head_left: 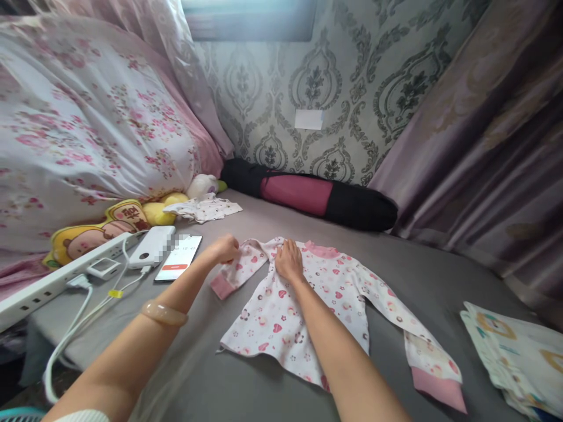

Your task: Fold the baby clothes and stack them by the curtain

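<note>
A small white long-sleeved shirt (336, 293) with pink hearts and flowers lies spread on the grey surface, its pink collar at the far side. My left hand (225, 249) is closed on the upper part of the shirt's left sleeve, whose pink cuff hangs toward me. Flat on the shirt's shoulder, with fingers stretched out, rests my right hand (289, 259). The other sleeve reaches out to the right and has a fold near its pink cuff.
Left are a phone (178, 258), a white power bank (151, 247), a power strip (65, 278) with cables, and yellow plush toys (97, 231). A crumpled white cloth (204, 208) and a black-and-pink long bag (308, 193) lie behind. Folded packages (514, 351) sit at right.
</note>
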`<state>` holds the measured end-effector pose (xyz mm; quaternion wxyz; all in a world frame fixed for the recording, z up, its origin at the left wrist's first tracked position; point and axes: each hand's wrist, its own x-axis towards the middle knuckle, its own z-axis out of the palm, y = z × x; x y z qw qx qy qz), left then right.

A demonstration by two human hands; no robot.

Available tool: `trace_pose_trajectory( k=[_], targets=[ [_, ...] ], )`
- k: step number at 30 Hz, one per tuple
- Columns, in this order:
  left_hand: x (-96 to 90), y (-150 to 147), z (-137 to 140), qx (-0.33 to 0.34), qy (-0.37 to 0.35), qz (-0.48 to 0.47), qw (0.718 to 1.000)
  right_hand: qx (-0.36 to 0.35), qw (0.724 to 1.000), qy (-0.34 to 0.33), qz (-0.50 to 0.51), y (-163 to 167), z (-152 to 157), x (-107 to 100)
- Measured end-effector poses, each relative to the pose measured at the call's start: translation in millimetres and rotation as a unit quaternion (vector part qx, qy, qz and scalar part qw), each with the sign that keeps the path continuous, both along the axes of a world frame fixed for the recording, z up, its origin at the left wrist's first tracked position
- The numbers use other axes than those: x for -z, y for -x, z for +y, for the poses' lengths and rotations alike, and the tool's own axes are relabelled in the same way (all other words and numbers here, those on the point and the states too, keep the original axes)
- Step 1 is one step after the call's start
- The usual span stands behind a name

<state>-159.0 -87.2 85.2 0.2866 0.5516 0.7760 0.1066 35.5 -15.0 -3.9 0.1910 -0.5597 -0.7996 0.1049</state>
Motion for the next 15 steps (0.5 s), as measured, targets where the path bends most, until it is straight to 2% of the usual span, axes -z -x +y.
trace_pose_trajectory(
  k=[3,6,8,12,15],
  targets=[
    [-4.8,2,7,-0.052,-0.104,0.034,0.993,-0.001,1.0,-0.009,0.001,-1,-2,-1],
    [-1.4,4,14,-0.089,-0.238,0.073,0.964,0.003,1.0,-0.009,0.003,-1,-5,-3],
    [2.3,5,18,-0.11,-0.302,0.075,0.944,0.006,1.0,-0.005,0.006,-1,-6,-4],
    [13.0,5,28,-0.162,-0.379,-0.017,0.911,0.01,1.0,0.017,0.01,1,-6,-6],
    [28.7,6,41,-0.201,-0.44,-0.146,0.863,0.016,0.999,0.038,0.009,3,-5,-7]
  ],
)
